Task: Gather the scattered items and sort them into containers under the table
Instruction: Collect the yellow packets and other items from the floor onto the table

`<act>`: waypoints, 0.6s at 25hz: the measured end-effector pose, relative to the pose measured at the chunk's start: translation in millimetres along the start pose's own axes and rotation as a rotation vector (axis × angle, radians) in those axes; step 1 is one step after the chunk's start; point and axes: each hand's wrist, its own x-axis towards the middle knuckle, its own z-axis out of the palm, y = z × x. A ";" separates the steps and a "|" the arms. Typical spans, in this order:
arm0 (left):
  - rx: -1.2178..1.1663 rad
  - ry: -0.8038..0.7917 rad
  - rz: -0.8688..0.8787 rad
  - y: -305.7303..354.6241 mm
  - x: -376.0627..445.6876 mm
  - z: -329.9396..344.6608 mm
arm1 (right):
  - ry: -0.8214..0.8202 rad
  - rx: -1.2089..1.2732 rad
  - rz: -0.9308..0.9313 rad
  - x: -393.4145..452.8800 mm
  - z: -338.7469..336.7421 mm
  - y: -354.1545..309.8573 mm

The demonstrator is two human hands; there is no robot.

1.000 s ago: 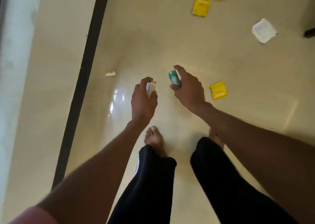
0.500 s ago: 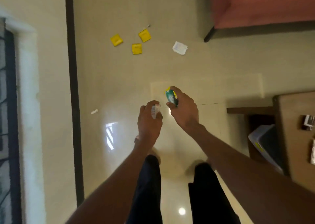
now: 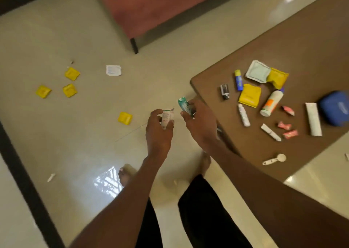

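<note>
Left hand (image 3: 159, 129) pinches a small white tube (image 3: 166, 119), upright; right hand (image 3: 200, 124) grips a green packet (image 3: 183, 104). Beyond them, the worktop (image 3: 294, 45) corner sits just right, nearer the right hand. Farther left, yellow sachets (image 3: 69, 90) lie scattered on the floor (image 3: 90, 40).

– What do we record of the floor?
– Glossy cream tiles (image 3: 90, 40) with a dark border strip (image 3: 24, 178); a bright window reflection (image 3: 107, 181) shows low on them.
– Furniture?
– We note a brown wooden table (image 3: 302, 45) at right and a reddish upholstered seat (image 3: 151, 4) on a dark leg (image 3: 134, 45).
</note>
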 end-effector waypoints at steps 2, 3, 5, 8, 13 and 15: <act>0.078 -0.062 0.059 24.7 -5.1 32.2 | 0.063 -0.020 0.036 9.6 -37.5 28.4; 0.123 -0.091 0.087 37.9 -7.7 47.4 | 0.082 -0.014 0.069 14.3 -53.4 42.4; 0.211 -0.140 0.150 62.7 -11.3 74.1 | 0.128 -0.001 0.139 20.3 -75.0 67.9; 0.305 -0.241 0.284 86.4 -5.9 117.4 | 0.252 0.030 0.233 28.5 -96.9 103.5; 0.397 -0.232 0.456 127.0 26.1 185.7 | 0.435 0.061 0.287 64.2 -140.2 154.4; 0.443 -0.221 0.528 151.9 44.9 208.2 | 0.484 0.067 0.272 88.4 -161.0 168.5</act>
